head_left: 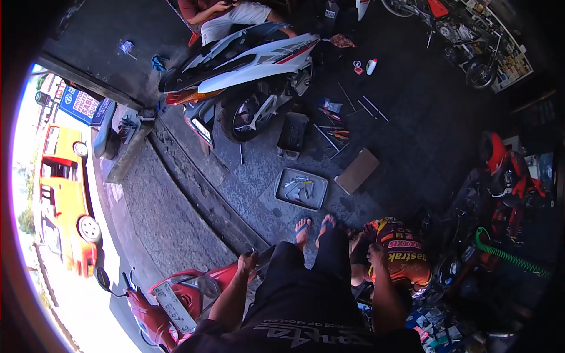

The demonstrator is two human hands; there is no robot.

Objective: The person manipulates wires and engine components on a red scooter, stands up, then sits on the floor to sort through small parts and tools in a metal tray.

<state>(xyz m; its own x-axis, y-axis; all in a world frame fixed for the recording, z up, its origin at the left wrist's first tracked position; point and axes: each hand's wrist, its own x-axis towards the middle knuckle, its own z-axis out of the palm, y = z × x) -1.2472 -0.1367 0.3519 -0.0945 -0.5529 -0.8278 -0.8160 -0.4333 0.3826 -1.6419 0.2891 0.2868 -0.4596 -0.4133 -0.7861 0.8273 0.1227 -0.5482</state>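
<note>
My left hand (pixel 247 261) is low beside my left thigh, fingers curled closed, close to the red motorcycle (pixel 220 275) at lower left. Whether it holds anything small cannot be made out. At my right side my right hand (pixel 376 253) is also closed, over the back of a crouching person in a colourful printed shirt (pixel 406 253). What is inside those fingers, if anything, is hidden. In front of my sandalled feet lies a grey tray (pixel 278 189) with several small tools in it.
A white motorcycle (pixel 259 62) stands ahead, with a seated person (pixel 232 15) behind it. A dark bin (pixel 292 134), a brown cardboard box (pixel 357 171), pliers (pixel 338 134) and metal rods lie on the floor. A green coiled hose (pixel 512 259) hangs at right, near another red motorcycle (pixel 512 165).
</note>
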